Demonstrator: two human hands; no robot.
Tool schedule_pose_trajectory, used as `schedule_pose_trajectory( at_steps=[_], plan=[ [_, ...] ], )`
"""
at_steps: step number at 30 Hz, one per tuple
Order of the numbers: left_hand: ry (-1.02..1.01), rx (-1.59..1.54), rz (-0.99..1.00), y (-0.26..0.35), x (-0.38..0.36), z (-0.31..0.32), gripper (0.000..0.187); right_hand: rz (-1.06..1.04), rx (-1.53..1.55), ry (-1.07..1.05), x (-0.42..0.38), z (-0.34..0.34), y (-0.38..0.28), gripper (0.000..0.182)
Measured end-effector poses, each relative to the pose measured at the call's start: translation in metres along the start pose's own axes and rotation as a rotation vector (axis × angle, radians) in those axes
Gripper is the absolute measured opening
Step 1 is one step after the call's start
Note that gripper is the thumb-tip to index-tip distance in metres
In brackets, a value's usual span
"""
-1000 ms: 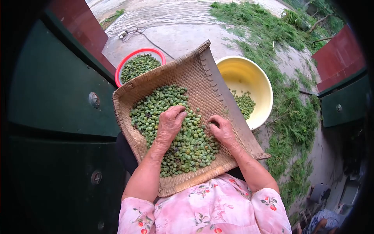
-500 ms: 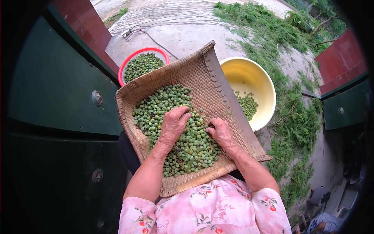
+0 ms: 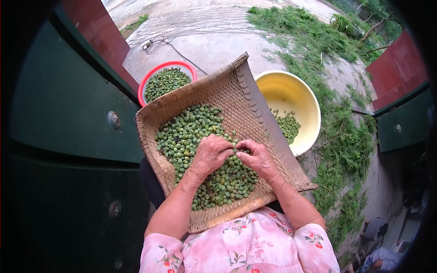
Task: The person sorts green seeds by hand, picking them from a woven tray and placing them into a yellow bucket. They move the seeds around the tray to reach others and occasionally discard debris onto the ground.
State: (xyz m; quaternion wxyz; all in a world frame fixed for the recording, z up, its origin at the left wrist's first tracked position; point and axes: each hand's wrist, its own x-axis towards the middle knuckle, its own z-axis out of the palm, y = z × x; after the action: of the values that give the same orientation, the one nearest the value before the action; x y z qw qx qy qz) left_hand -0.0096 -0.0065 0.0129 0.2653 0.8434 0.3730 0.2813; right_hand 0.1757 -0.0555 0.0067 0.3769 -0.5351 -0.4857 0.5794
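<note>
A woven basket tray (image 3: 246, 104) rests on my lap, with a heap of small round green berries (image 3: 191, 132) in it, a few of them yellowish or dark. Above the heap, my left hand (image 3: 209, 155) and my right hand (image 3: 256, 158) meet fingertip to fingertip, both closed in a pinch. Between the fingertips is a small green berry (image 3: 235, 149), mostly covered by them.
Beyond the tray on the left stands a red-rimmed basin (image 3: 141, 91) full of similar berries. A yellow basin (image 3: 309, 109) at the right holds a smaller pile. Cut green branches (image 3: 341, 136) cover the ground farther right. A dark green door (image 3: 68, 100) is at my left.
My hands have come together: the left moved slightly down and right, the right moved left. Their fingertips, apart before, now meet over the berries.
</note>
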Motion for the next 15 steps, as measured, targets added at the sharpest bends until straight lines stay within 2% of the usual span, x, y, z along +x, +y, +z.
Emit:
schedule_pose_trajectory(
  at_steps=[6, 9, 12, 15],
  plan=[
    [0.039, -0.021, -0.027, 0.001, 0.000, 0.000, 0.008, 0.066, 0.214, -0.042, -0.002, 0.007, -0.009, 0.023],
    [0.091, -0.040, -0.034, 0.003, 0.000, 0.002, 0.006, 0.094, 0.168, -0.009, -0.001, 0.010, -0.008, 0.023],
    [0.150, -0.082, -0.063, 0.008, 0.003, -0.001, 0.004, -0.016, 0.018, 0.086, 0.001, 0.004, 0.007, 0.021],
    [0.196, -0.106, -0.103, 0.007, 0.004, -0.003, 0.005, 0.071, 0.315, 0.180, 0.001, -0.020, 0.011, 0.022]
  ],
)
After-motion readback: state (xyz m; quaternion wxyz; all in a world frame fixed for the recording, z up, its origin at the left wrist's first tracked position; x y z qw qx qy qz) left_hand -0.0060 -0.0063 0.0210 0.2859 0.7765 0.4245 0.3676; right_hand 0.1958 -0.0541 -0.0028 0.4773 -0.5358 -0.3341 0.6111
